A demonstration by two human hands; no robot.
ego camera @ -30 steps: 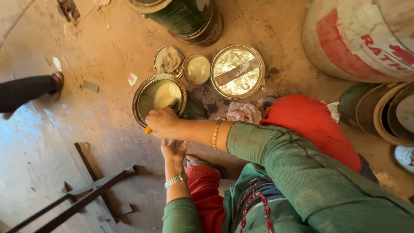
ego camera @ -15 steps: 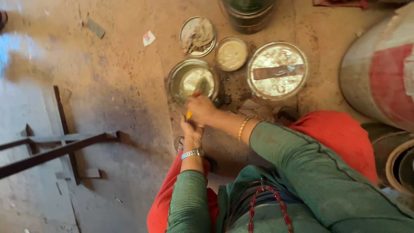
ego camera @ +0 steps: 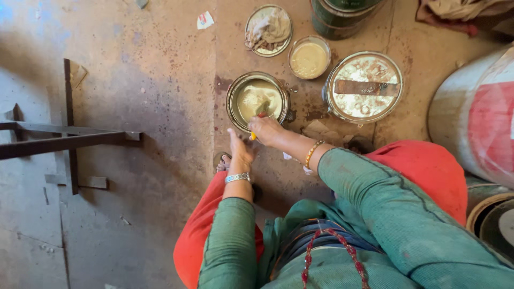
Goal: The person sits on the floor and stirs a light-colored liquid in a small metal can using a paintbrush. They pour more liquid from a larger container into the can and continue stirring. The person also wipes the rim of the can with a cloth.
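My right hand [ego camera: 266, 130] grips a paint brush [ego camera: 258, 113] with a red and yellow handle, its bristles dipped in the cream paint of an open round can [ego camera: 233, 97] on the floor. My left hand [ego camera: 240, 152], with a silver watch at the wrist, hovers just below and left of the right hand, fingers apart, holding nothing; it is close to the yellow handle end.
A small cup of cream paint [ego camera: 309, 59], a lid holding a rag [ego camera: 269, 29] and a closed large tin [ego camera: 364, 86] stand beyond the can. A white and red drum [ego camera: 482, 118] stands at right, dark cans [ego camera: 342, 16] at top, a metal frame [ego camera: 64, 139] at left.
The view has swung so the cans sit nearer the centre. My right hand has pushed the brush forward into the open can; my left hand stays just beneath it.
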